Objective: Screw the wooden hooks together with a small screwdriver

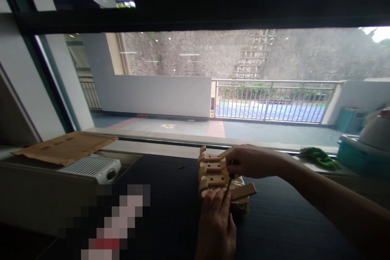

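Observation:
A stack of pale wooden hook-shaped pieces lies on the dark table near the window. My right hand reaches in from the right, fingers closed round a thin dark tool that points down beside the stack. My left hand comes up from below, fingers together, resting on the near end of the wooden pieces and a flat wooden slat. A crinkled clear bag lies under the wood.
A white appliance with a brown cardboard envelope on it sits at the left. A green cloth and a teal container are at the right. The window runs behind the table.

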The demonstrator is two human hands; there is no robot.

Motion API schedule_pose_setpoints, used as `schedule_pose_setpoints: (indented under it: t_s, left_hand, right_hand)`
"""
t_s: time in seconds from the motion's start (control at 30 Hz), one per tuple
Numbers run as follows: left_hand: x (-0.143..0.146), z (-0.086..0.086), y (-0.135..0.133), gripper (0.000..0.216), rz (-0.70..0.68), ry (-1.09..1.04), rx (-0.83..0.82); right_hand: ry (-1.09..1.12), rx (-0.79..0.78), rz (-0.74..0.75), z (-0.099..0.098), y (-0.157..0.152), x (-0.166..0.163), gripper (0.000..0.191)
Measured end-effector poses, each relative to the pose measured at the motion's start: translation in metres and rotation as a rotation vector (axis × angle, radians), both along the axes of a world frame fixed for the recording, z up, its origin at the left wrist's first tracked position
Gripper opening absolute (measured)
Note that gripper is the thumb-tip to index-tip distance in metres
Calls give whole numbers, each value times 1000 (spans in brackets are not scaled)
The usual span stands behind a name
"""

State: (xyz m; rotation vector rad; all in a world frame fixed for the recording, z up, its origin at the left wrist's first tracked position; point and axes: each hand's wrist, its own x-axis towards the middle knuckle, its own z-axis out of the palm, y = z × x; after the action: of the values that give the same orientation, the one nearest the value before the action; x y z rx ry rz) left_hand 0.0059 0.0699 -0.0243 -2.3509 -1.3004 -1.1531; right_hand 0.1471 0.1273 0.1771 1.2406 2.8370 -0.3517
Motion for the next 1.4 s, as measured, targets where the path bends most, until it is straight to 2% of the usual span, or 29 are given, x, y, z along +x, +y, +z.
schedule_pose_setpoints:
  t_s: [0.3, 0.47, 0.6, 0.87, 1.1, 1.27, 1.4]
  left_hand:
    - [1, -2, 3, 49, 13, 4, 20]
    - [0, -1, 2, 49, 18, 27, -13]
    - [0, 0, 1, 49, 18, 38, -26]
    - [0, -5, 2, 49, 15, 16, 8]
    - [1, -1, 1, 50, 20, 18, -15]
    - [0, -1, 0, 50, 17, 39, -27]
    - [0, -1, 2, 50, 17, 27, -29]
  right_hand:
    - [-5, 57, -76, -9, 6, 4, 28]
    - [-13, 52, -43, 0, 0, 1, 22]
    - [-3, 38, -11, -1, -1, -2, 16]
    - [14, 24, -89, -8, 5, -1, 23]
    - [-12, 38, -41, 0, 1, 0, 22]
    - [10, 54, -24, -6, 1, -4, 18]
    - [21, 46, -35, -10, 3, -4, 21]
